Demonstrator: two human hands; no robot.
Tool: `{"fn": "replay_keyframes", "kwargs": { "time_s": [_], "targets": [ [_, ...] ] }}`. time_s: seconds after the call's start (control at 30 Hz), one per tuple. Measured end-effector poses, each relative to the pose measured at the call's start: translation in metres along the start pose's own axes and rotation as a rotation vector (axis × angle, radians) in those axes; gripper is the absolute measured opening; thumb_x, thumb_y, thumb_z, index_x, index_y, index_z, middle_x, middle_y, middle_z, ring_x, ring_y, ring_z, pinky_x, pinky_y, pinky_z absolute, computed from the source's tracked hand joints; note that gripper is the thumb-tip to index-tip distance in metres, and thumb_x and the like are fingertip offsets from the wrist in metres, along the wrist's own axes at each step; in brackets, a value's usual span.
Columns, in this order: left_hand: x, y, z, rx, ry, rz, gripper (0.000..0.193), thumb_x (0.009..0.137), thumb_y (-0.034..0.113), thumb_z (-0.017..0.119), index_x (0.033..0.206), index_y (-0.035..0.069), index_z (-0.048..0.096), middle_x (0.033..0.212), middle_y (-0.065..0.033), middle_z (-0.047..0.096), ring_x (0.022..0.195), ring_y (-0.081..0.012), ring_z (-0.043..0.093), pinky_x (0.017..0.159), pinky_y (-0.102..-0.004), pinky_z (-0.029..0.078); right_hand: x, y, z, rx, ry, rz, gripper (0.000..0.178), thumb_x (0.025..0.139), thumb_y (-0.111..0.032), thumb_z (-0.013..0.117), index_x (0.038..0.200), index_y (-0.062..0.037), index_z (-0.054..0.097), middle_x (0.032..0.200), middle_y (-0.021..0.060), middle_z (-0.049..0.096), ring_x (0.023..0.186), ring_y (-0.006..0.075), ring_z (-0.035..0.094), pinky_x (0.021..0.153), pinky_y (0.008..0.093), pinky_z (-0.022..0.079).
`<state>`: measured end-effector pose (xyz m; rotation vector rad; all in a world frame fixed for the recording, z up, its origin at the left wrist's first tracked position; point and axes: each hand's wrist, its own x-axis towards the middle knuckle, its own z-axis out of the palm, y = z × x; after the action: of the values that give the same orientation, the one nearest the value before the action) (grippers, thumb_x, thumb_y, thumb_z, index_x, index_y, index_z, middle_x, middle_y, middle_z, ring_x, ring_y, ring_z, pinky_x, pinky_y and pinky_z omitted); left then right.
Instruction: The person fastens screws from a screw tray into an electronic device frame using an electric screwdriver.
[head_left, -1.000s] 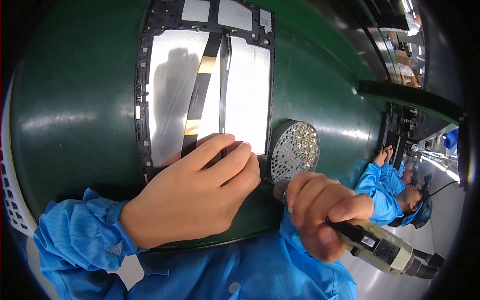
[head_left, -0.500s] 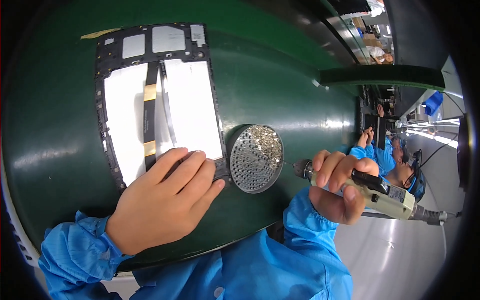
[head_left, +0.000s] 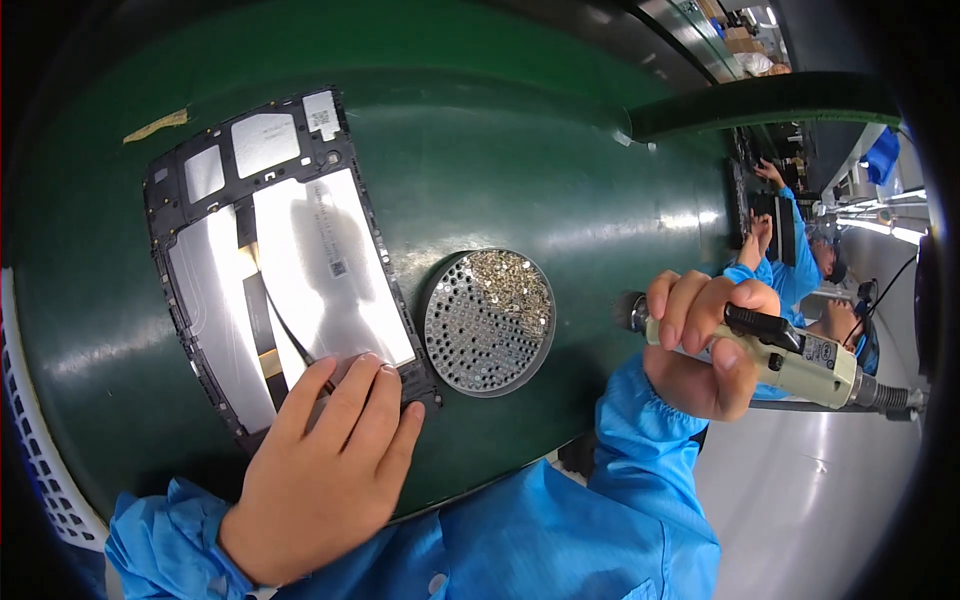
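My left hand (head_left: 330, 460) lies with its fingers stretched over the near end of a tablet frame (head_left: 250, 160). That frame is black-edged, with large silvery-white panels and a dark flex cable with gold patches between them. My fingertips touch its lower part and hide some of it. Off to the right, my right hand (head_left: 705, 345) is wrapped round a pale electric screwdriver (head_left: 815, 375), held above the table's right side with its tip pointing left. Between the hands stands a round metal tray (head_left: 455, 345) with many holes, and small screws (head_left: 510, 280) are heaped in its upper right part.
The green tabletop (head_left: 480, 150) curves away beneath everything. A yellowish strip (head_left: 157, 126) lies beyond the frame. A white perforated basket (head_left: 45, 450) is at the left edge, and a green bar (head_left: 760, 107) crosses the right side. Co-workers in blue sleeves (head_left: 785, 275) work farther right.
The tablet frame appears lower, further left and more tilted, with my left hand still on it. My right hand and the screwdriver have moved slightly right and up in the picture.
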<state>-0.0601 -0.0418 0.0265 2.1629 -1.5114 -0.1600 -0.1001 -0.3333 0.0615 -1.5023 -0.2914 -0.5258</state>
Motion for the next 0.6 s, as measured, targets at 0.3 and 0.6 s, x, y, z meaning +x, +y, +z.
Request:
{"fn": "replay_keyframes", "kwargs": {
  "time_s": [0.3,0.6],
  "targets": [
    [0.058,0.013,0.029,0.326,0.151,-0.124,0.012,0.075,0.009,0.058,0.079,-0.001,0.051,0.101,-0.0304,0.061,0.100,-0.0416,0.060,0.097,-0.0486,0.046,-0.008,0.006,0.016,0.045,0.055,-0.012,0.042,0.080,-0.014,0.063,0.117,-0.0033,0.048,0.064,0.0057,0.050,0.059,0.0194,0.052,0.066,0.0400,0.045],
    [0.062,-0.010,0.027,0.183,0.180,-0.159,0.028,0.070,0.012,0.068,0.089,-0.002,0.054,0.117,-0.0311,0.054,0.111,-0.0435,0.053,0.100,-0.0507,0.041,-0.011,0.006,0.025,0.073,0.102,0.011,0.040,0.080,-0.011,0.064,0.115,-0.0018,0.048,0.066,0.0064,0.052,0.059,0.0194,0.052,0.066,0.0398,0.045]
  ]
}}
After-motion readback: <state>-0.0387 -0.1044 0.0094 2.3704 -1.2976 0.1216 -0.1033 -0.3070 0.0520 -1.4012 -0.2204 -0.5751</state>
